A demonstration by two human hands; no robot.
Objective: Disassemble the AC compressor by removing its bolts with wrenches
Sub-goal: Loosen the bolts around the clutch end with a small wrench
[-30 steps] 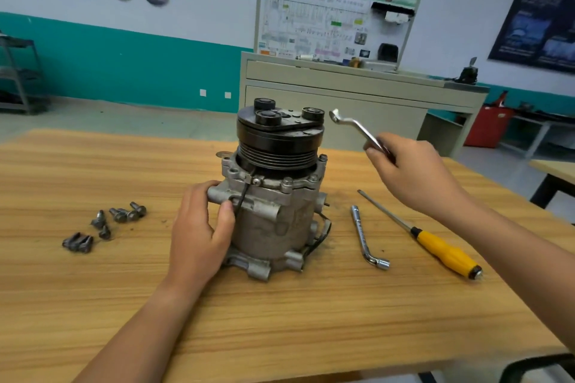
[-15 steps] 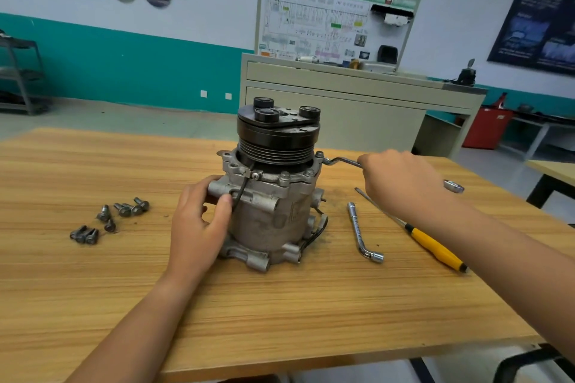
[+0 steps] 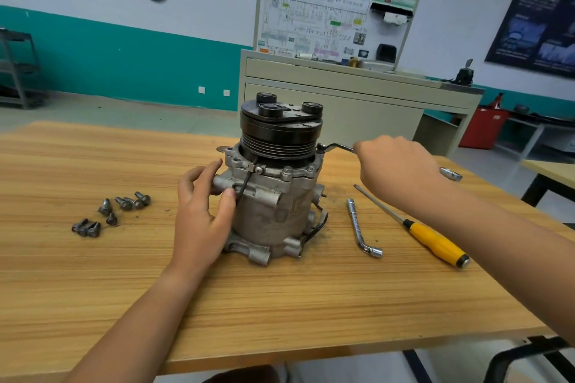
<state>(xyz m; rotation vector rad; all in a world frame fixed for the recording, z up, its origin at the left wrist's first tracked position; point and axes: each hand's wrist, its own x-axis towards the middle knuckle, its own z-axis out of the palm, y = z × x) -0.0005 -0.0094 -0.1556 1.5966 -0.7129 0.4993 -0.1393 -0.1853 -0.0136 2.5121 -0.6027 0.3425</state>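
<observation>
The grey AC compressor [image 3: 273, 211] stands upright mid-table, its black pulley [image 3: 280, 130] on top. My left hand [image 3: 202, 211] holds its left side, fingers round a lug and thumb on the black wire. My right hand [image 3: 401, 171] grips a ring wrench [image 3: 336, 147]. The wrench's near end sits on a bolt at the flange's right edge, under the pulley. Its other end [image 3: 451, 173] sticks out behind my wrist.
Several loose bolts [image 3: 124, 204] lie on the wooden table [image 3: 280, 305] to the left. An L-shaped socket wrench [image 3: 361, 228] and a yellow-handled screwdriver [image 3: 435, 241] lie to the right. A grey cabinet [image 3: 342, 96] stands behind the table.
My right hand has brought the wrench down from the air onto the flange bolt at the compressor's right side. My left hand's fingers have shifted slightly on the housing.
</observation>
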